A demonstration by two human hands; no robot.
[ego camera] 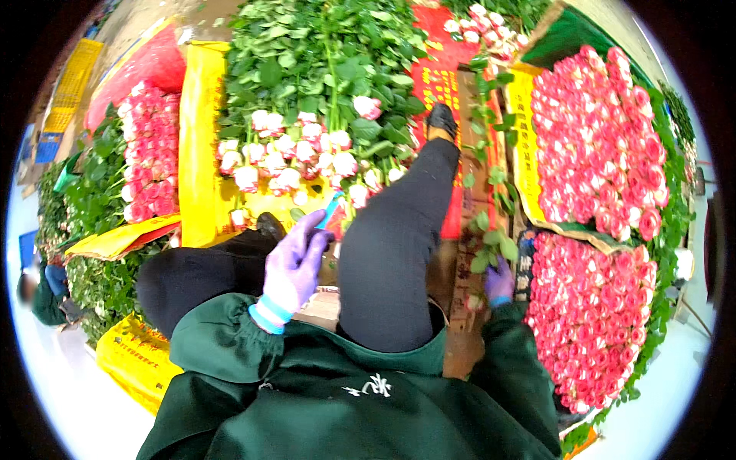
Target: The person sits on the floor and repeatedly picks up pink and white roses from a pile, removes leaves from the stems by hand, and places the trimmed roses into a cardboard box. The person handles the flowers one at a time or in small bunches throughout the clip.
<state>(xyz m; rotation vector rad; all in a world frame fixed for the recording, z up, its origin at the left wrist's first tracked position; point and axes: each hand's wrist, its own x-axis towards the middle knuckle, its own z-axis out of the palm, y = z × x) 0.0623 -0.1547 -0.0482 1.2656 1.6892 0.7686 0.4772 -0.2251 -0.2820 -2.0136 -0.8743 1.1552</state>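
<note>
My left hand [294,261], in a purple glove with a blue cuff, is closed on a thin light-blue strip-like tool [330,210]; what kind it is I cannot tell. Beyond it, cut pink-and-white roses [287,150] lie in a heap, their leafy stems [322,57] pointing away from me. My right hand [499,280], gloved alike, hangs low by my right knee. It is around the lower part of a rose with a long leafy stem [493,241], which reaches up and away; the bloom [474,302] shows just below the hand.
Packed pink rose heads stand at the right in an upper block [598,144] and a lower block [592,322]. Another rose bundle [150,149] is at the left beside a yellow wrap [201,144]. A yellow crate [75,80] lies far left. A person [49,293] sits at the left edge.
</note>
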